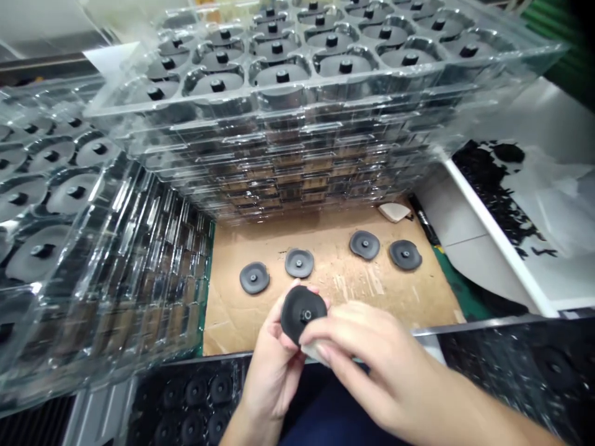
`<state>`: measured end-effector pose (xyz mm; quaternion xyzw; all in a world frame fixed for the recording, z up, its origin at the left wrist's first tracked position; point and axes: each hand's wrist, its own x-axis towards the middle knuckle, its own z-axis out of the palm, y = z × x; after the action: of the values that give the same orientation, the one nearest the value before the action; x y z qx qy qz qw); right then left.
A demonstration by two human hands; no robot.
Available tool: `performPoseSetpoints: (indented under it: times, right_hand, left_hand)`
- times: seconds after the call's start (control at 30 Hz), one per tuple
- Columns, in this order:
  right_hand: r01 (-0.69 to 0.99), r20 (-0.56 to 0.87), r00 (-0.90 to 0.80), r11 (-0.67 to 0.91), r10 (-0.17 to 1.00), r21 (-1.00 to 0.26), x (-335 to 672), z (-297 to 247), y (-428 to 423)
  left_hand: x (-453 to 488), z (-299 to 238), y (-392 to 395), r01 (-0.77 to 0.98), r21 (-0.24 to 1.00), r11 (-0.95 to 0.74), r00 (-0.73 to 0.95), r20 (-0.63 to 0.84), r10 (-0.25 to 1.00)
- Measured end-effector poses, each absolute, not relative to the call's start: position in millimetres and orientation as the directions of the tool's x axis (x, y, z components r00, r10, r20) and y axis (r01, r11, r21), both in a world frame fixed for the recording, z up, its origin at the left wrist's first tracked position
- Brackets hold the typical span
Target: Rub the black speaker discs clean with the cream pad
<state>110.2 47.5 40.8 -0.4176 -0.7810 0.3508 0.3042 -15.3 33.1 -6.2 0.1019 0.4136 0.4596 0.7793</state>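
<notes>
My left hand (269,371) grips a dark round rubber-looking disc (295,305) with a short hollow stub at its centre, held tilted toward me. Against the disc's lower right rim, my right hand (381,359) pinches a pale piece of cloth or pad (317,353), mostly covered by the fingers. Just beyond my hands, several similar discs lie apart on a sheet of cardboard (325,223). Two are on the left, a disc (254,277) and another disc (299,263); to the right lie a disc (364,245) and one more disc (405,254).
Tall stacks of clear plastic trays (297,118) filled with discs rise behind the cardboard, with more trays (153,248) at left. A folded pale pad (394,212) and a black pen-like object (425,220) lie at the far right. Black scraps (493,186) sit in a white bin.
</notes>
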Motion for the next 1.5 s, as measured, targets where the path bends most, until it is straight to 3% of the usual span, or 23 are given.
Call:
performPoseSetpoints:
  times: [0.1, 0.17, 0.27, 0.33, 0.4, 0.47, 0.57, 0.7, 0.77, 0.83, 0.9, 0.97, 1.1, 1.23, 1.3, 1.43, 1.5]
  right_hand:
    - [0.476, 0.401, -0.303, 0.502, 0.864, -0.722, 111.1, 35.7, 51.2]
    - [0.419, 0.465, -0.306, 0.556, 0.831, -0.717, 115.1, 32.3, 49.3]
    - [0.390, 0.317, -0.397, 0.471, 0.861, -0.791, 128.0, 30.6, 40.4]
    - [0.501, 0.253, -0.311, 0.384, 0.916, -0.776, 136.2, 31.0, 34.5]
    - [0.590, 0.306, -0.217, 0.374, 0.927, -0.715, 140.6, 32.0, 30.6]
    - [0.576, 0.364, -0.228, 0.427, 0.903, -0.697, 141.7, 33.1, 29.0]
    - [0.495, 0.319, -0.263, 0.411, 0.911, -0.765, 141.8, 33.9, 29.9]
    - [0.567, 0.337, -0.175, 0.375, 0.925, -0.734, 140.7, 32.8, 30.1]
    - [0.502, 0.365, -0.252, 0.443, 0.896, -0.743, 141.4, 30.4, 30.7]
    - [0.438, 0.320, -0.265, 0.409, 0.910, -0.801, 144.9, 26.5, 34.5]
    - [0.462, 0.251, -0.146, 0.290, 0.957, -0.838, 150.1, 23.4, 40.5]
    - [0.506, 0.272, -0.032, 0.250, 0.962, -0.826, 153.3, 23.9, 44.7]
    - [0.470, 0.388, -0.185, 0.428, 0.903, -0.772, 147.6, 33.3, 42.3]
    - [0.437, 0.226, -0.313, 0.351, 0.922, -0.828, 144.8, 28.5, 45.3]
    - [0.424, 0.195, -0.233, 0.280, 0.953, -0.861, 150.2, 16.0, 51.6]
    - [0.456, 0.078, 0.116, 0.017, 0.990, -0.890, 169.4, -2.3, 57.4]
    - [0.491, 0.103, 0.230, -0.024, 0.968, -0.871, 175.6, 4.4, 53.1]
  left_hand:
    - [-10.9, -0.8, 33.8, -0.610, 0.538, 0.582, 0.246, -0.569, 0.785]
    - [-10.9, 1.4, 34.2, -0.604, 0.535, 0.590, 0.251, -0.576, 0.778]
    - [-15.0, 1.8, 35.1, -0.633, 0.515, 0.578, 0.270, -0.553, 0.788]
    - [-16.3, 1.3, 35.6, -0.656, 0.509, 0.557, 0.270, -0.530, 0.804]
    - [-15.3, 1.6, 35.8, -0.665, 0.513, 0.542, 0.263, -0.518, 0.814]
    - [-13.5, 2.9, 35.8, -0.666, 0.501, 0.552, 0.284, -0.514, 0.809]
    - [-11.6, 5.0, 35.5, -0.641, 0.518, 0.566, 0.287, -0.522, 0.803]
    - [-9.4, 4.7, 35.4, -0.609, 0.568, 0.554, 0.235, -0.538, 0.810]
    - [-8.0, 3.7, 35.7, -0.598, 0.567, 0.567, 0.223, -0.561, 0.797]
    - [-6.8, 2.8, 35.8, -0.594, 0.577, 0.560, 0.191, -0.575, 0.795]
    - [-5.8, 2.3, 35.5, -0.603, 0.581, 0.547, 0.164, -0.581, 0.798]
    - [-5.1, 2.0, 34.8, -0.612, 0.575, 0.543, 0.165, -0.578, 0.799]
    - [-5.4, 0.7, 33.4, -0.614, 0.565, 0.552, 0.215, -0.552, 0.805]
    - [-6.2, 1.7, 34.3, -0.611, 0.549, 0.570, 0.221, -0.573, 0.789]
    - [-6.0, 3.4, 35.4, -0.609, 0.551, 0.571, 0.224, -0.572, 0.789]
    - [-5.2, 5.8, 36.5, -0.618, 0.526, 0.585, 0.232, -0.589, 0.774]
    - [-4.6, 5.8, 35.6, -0.625, 0.510, 0.591, 0.251, -0.586, 0.770]
